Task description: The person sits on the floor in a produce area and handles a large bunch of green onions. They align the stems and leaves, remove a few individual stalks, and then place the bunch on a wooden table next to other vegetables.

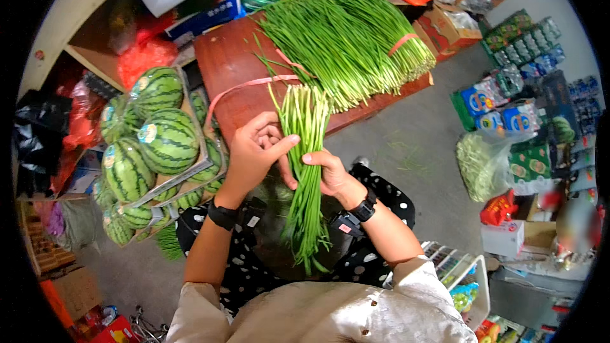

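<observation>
A loose bunch of garlic chives [310, 190] hangs over my lap, pale cut ends up and green tips down. My right hand [331, 174] grips it at mid-length, thumb across the front and fingers behind. On the other side, my left hand [264, 145] has its thumb over the stalks' left edge and a lower finger reaching behind them; its other fingers are curled. Just beyond, a big pile of garlic chives [329, 43] lies on a reddish-brown wooden table [228, 66]. One pink band [402, 44] circles part of the pile; another pink strip [252, 80] trails over the tabletop.
Stacked cartons of watermelons [169, 140] stand close on my left. Some chives [169, 243] lie on the floor below them. At right are wrapped drink packs [529, 166], a clear bag of pale green produce [481, 164] and a white basket [479, 290]. Shelves [90, 66] hold plastic bags.
</observation>
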`<state>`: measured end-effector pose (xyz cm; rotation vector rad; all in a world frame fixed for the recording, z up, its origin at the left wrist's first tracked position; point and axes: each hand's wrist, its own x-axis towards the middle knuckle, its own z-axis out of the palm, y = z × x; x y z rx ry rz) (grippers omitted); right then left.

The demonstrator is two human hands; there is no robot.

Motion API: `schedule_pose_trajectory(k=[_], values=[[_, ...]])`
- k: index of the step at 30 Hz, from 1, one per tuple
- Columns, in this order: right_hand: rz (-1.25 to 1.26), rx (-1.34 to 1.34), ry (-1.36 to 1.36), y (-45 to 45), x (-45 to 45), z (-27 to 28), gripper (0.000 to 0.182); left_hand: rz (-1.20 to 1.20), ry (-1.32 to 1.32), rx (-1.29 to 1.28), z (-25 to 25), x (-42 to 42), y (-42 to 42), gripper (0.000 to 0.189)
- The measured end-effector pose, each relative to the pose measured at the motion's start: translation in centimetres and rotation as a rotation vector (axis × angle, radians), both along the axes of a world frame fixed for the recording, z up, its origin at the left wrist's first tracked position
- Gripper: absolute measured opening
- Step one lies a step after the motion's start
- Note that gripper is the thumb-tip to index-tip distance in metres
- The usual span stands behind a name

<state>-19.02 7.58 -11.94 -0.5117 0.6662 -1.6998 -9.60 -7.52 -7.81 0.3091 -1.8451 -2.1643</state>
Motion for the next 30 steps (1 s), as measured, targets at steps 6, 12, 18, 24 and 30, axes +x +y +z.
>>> schedule_pose_trajectory(k=[6, 12, 18, 24, 30], values=[[-0.051, 0.136, -0.021, -0.2, 0.0, -0.6, 0.062, -0.047, 0.023, 0.124, -3.4, -1.2, -1.4, 0.028], [0.013, 0.151, -0.092, -0.9, 0.4, -2.2, 0.065, 0.184, 0.037, -0.168, -4.3, -0.2, -2.2, 0.074], [0.075, 0.235, 0.0, -1.5, 0.1, -2.7, 0.062, 0.429, 0.25, -0.822, -2.5, 0.9, -3.4, 0.061], [0.042, 0.205, 0.086, -0.8, 0.1, -2.6, 0.058, 0.393, 0.197, -0.986, -2.5, 0.6, -3.2, 0.024], [0.089, 0.191, 0.029, 0.2, -0.7, -2.8, 0.054, 0.368, 0.23, -0.964, -3.1, -0.1, -2.6, 0.017]])
